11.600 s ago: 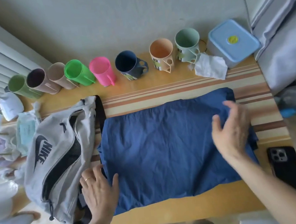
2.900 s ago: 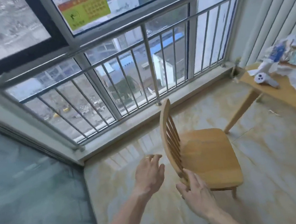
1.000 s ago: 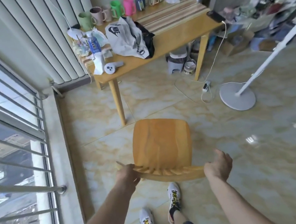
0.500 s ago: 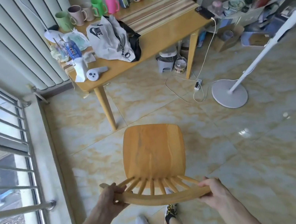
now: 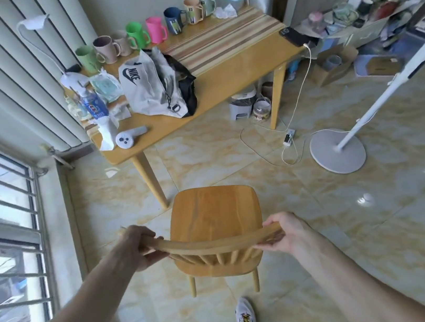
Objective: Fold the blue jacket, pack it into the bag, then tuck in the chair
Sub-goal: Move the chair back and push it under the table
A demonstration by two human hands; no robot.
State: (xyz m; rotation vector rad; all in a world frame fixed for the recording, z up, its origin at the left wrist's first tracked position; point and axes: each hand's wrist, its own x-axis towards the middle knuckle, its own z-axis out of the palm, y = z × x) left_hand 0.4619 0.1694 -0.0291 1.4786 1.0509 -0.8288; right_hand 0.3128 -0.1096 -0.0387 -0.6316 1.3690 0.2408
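Below, a wooden chair (image 5: 215, 221) with a smooth rounded seat and a curved top rail on spindles stands on glossy marbled floor tiles (image 5: 353, 222), its seat facing the counter (image 5: 234, 74) but well apart from it. Left hand (image 5: 139, 250) is closed around the rail's left end; right hand (image 5: 285, 231) is closed around its right end, fingers curled under the rail. On the light wooden counter, partly covered by a striped mat (image 5: 220, 38), lies the grey fabric bag (image 5: 150, 87), bulging, near the left end. A row of coloured mugs (image 5: 148, 31) lines the far edge.
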